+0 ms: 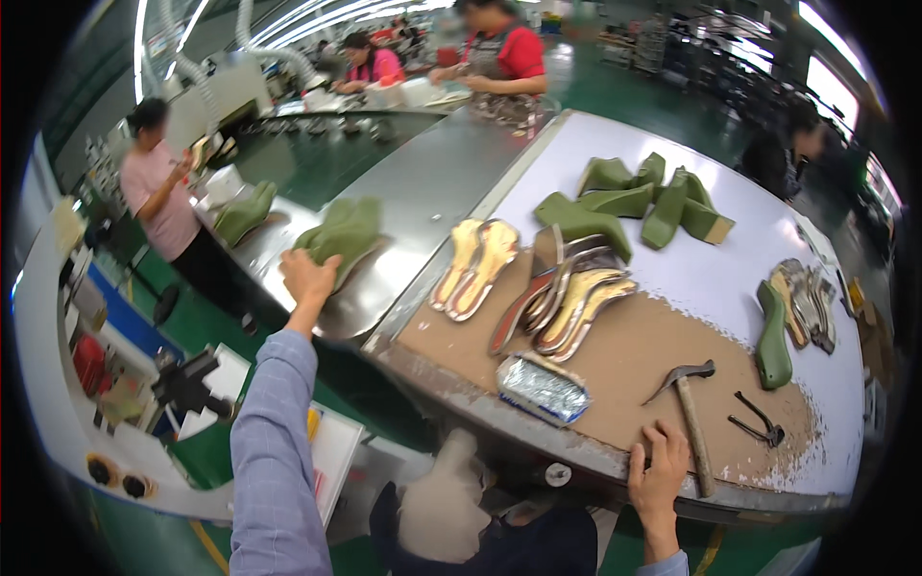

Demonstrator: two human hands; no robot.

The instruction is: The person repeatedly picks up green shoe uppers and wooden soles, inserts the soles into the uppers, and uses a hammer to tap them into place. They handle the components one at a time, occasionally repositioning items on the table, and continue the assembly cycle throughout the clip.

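At the left, my left hand (309,278) curls its fingers and thumb around the near end of a pair of green shoe lasts (348,228), over a metal surface. The lasts look blurred. My right hand (660,470) rests on the near edge of the worktable, fingers slightly bent and apart, holding nothing. Right beside it lies a hammer (691,422) with a wooden handle and a curved metal head. Pincers (759,420) lie farther right. Several insoles (584,305) and another insole pair (475,267) are on the brown part of the table.
A foil-covered block (543,388) sits near the table's front edge. More green lasts (663,206) are piled at the back; a single last (772,336) lies at the right beside insoles (807,302). Another green last pair (245,213) stands on the metal line. Co-workers (163,182) stand beyond.
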